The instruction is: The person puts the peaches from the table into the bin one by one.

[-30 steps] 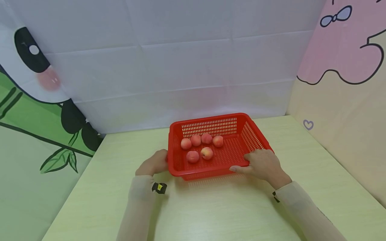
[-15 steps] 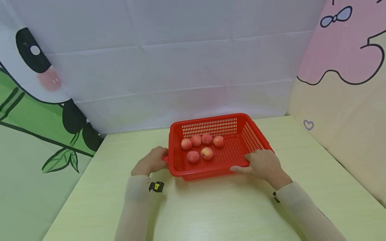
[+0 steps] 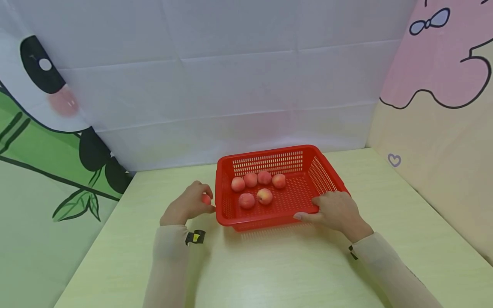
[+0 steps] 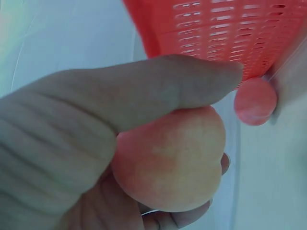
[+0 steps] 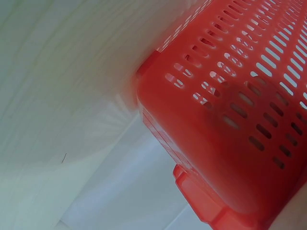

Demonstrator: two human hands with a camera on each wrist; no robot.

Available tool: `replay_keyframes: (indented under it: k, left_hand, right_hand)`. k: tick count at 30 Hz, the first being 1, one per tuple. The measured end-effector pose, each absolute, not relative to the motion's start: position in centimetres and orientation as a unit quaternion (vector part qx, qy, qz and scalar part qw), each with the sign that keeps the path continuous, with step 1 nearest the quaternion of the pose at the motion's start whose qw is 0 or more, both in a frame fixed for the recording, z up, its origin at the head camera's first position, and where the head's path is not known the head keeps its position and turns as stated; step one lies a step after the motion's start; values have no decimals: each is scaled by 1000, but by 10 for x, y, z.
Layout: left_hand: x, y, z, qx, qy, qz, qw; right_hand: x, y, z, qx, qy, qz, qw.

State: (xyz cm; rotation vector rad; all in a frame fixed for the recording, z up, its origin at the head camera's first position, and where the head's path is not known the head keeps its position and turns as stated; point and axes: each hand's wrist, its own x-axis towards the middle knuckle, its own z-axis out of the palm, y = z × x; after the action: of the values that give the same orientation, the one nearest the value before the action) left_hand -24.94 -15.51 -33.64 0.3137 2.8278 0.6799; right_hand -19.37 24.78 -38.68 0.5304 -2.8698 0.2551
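My left hand (image 3: 188, 203) holds a peach (image 4: 168, 160) just outside the left side of a red plastic basket (image 3: 265, 220). The thumb lies across the top of the peach, with curled fingers beneath it, in the left wrist view. Another peach (image 4: 255, 101) rests on the table close against the basket's outer wall. Inside the basket, several peaches (image 3: 246, 200) sit toward the left half. My right hand (image 3: 335, 211) grips the rim at the near right corner, its thumb along the front edge. Only a sliver of that hand shows in the right wrist view.
The pale wooden table (image 3: 239, 273) spreads around the basket. Behind it hangs a white cloth backdrop (image 3: 239, 85). Cartoon-printed panels (image 3: 435, 141) border the right and left sides.
My left hand has drawn back leftward from the basket's side, and a peach now shows in its fingers. The right hand and the basket have stayed in place.
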Motion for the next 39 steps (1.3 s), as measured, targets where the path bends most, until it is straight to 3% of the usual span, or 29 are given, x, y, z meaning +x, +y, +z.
replay_keyframes:
  k: [20,39]
  left_hand:
    - [-225,-147,-295,134,963,230,51]
    - [-214,-110,-293,216,943,253,-7]
  right_hand:
    - [-195,249,-390,181,-974,82,113]
    - [-195,248,-389,182,-974,79,112]
